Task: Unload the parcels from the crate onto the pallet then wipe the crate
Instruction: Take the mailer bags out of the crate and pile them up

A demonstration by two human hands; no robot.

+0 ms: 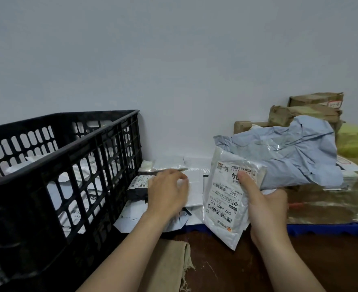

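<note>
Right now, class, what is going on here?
A person is unloading parcels. Their right hand grips a white labelled mailer bag, held upright near the blue pallet. The left hand is low over flat white parcels already lying on the pallet; blur hides whether it holds one. The black plastic crate on the left still has more parcels inside, so wiping has not begun. A beige cloth lies in front of the crate.

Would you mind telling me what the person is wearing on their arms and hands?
Nothing visible: the left hand and right hand are bare, with no gloves, watch or visible rings, and no sleeve comes into view on either arm.
</note>
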